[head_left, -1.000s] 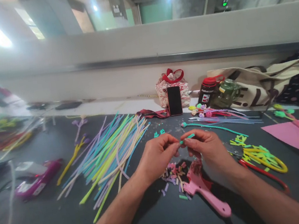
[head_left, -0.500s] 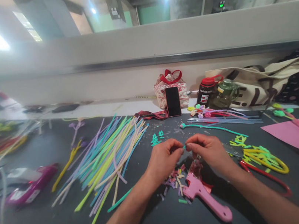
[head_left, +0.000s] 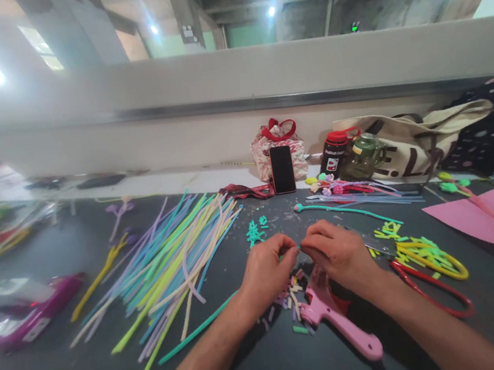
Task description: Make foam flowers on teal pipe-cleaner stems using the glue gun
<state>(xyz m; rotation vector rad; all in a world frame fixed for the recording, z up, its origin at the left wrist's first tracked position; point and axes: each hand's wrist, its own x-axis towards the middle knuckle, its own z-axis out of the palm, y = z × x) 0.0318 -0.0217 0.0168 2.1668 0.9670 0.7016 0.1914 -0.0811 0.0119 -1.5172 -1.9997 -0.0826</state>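
Note:
My left hand (head_left: 269, 271) and my right hand (head_left: 338, 252) meet fingertip to fingertip over the dark table, both in a pinch. What they hold is mostly hidden; a tiny teal bit seems to show at the right fingertips. Just below them lies a pink hot glue gun (head_left: 342, 325), its nozzle end partly covered by my right hand. Short cut pieces of pipe cleaner (head_left: 294, 292) are scattered beside it. A small pile of teal cut pieces (head_left: 254, 231) sits beyond my left hand. Scissors (head_left: 430, 293) with red and yellow handles rest right of my right hand.
Long pastel pipe cleaners (head_left: 170, 264) spread at left, near a purple glue gun (head_left: 36, 312). A teal stem (head_left: 352, 206) and finished flowers (head_left: 330, 183) lie behind the hands. A phone (head_left: 282, 169), bottles (head_left: 333, 150) and pink paper (head_left: 488, 217) stand or lie farther out.
My hands have drawn slightly apart at the fingertips, and less of the teal piece between them shows. The whole view has shifted a little; the things on the table look unmoved.

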